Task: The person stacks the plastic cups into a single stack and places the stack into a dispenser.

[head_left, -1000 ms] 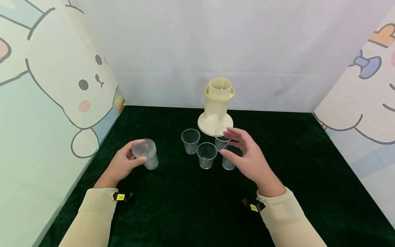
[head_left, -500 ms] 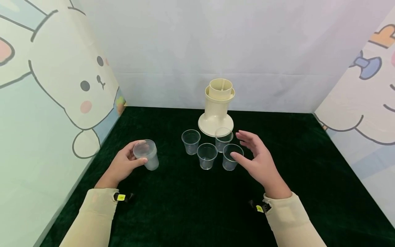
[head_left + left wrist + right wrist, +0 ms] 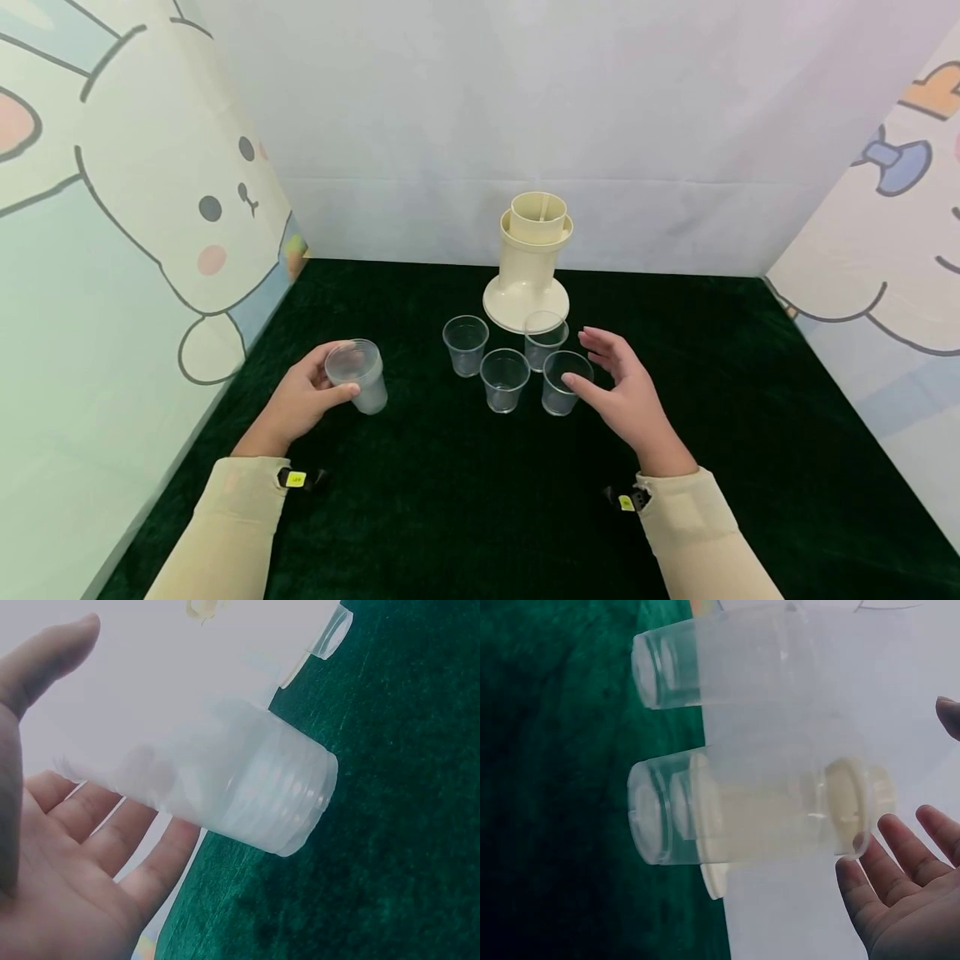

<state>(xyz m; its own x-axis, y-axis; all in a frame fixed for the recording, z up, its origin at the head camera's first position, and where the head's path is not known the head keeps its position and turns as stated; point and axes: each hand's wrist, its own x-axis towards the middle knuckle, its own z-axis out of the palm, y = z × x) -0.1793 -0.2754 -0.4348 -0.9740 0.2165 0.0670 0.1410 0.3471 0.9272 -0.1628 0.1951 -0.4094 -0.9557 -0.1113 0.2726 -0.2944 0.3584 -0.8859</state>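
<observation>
- Left hand (image 3: 294, 402), pinching nested clear plastic cups (image 3: 369, 379).
- Right hand (image 3: 633, 404), spread, at near right cup (image 3: 557, 395); contact unclear.
- Three matching cups (image 3: 502, 390), adjacent.
- Cream cylindrical stand (image 3: 527, 271), far side.

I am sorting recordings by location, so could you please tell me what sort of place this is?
Probably a small booth arranged for recording, though I cannot be sure: dark green cloth below, a plain white backdrop behind, and cartoon-printed panels on both sides.
</observation>
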